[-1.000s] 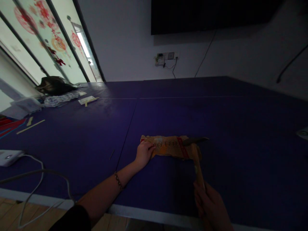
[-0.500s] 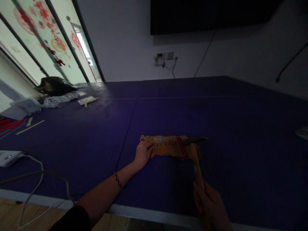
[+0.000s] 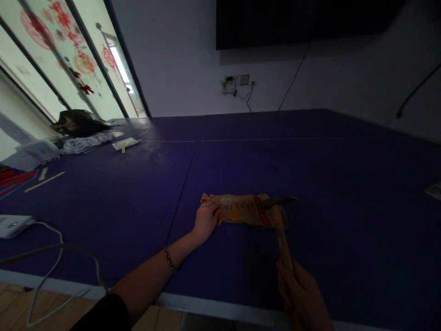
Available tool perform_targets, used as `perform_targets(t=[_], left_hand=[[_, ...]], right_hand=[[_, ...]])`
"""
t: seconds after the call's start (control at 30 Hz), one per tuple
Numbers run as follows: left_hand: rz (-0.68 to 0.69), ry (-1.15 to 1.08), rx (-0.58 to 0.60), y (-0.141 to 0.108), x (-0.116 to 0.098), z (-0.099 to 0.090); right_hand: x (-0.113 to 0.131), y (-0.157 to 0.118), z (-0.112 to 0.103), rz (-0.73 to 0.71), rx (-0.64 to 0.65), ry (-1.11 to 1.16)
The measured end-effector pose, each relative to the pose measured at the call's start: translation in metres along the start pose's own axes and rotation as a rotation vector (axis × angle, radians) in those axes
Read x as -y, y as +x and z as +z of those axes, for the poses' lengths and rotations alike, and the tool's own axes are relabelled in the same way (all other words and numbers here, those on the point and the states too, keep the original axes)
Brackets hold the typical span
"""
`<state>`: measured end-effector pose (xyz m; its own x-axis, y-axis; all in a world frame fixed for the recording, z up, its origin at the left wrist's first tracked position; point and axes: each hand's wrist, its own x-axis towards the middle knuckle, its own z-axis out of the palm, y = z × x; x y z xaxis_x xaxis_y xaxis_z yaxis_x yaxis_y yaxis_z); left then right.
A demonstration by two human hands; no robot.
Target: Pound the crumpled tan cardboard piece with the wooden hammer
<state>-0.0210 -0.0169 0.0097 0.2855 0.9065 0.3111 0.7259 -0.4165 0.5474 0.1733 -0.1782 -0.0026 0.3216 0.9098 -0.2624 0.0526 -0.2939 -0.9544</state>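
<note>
A flat torn piece of brown cardboard (image 3: 241, 216) with a red band lies on the purple table. Across its middle runs a row of small dark upright shapes, perhaps nails; they are too dim to tell. My left hand (image 3: 206, 217) rests on the cardboard's left end, its fingers curled and pressing it down. In my right hand (image 3: 301, 287), closed round the wooden handle, is a hammer (image 3: 280, 202). Its dark metal head lies over the right end of the cardboard, just past the red band. Whether the head touches the cardboard is hard to see.
A white power strip (image 3: 15, 226) with a looping cable (image 3: 57, 230) sits at the left. Behind it are yellow strips (image 3: 44, 182), papers (image 3: 87, 141) and a dark bag (image 3: 78, 122). A thin dark stick (image 3: 160, 221) lies left of my hand.
Almost nothing differs. The view has shifted very slightly; both hands, the hammer and the cardboard keep their places.
</note>
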Motion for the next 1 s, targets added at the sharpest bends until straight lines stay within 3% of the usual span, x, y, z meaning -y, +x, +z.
perform_targets(t=[1.0], left_hand=[[-0.003, -0.021, -0.021, 0.0002, 0.0045, 0.0027]], right_hand=[[0.002, -0.0012, -0.0001, 0.008, 0.006, -0.042]])
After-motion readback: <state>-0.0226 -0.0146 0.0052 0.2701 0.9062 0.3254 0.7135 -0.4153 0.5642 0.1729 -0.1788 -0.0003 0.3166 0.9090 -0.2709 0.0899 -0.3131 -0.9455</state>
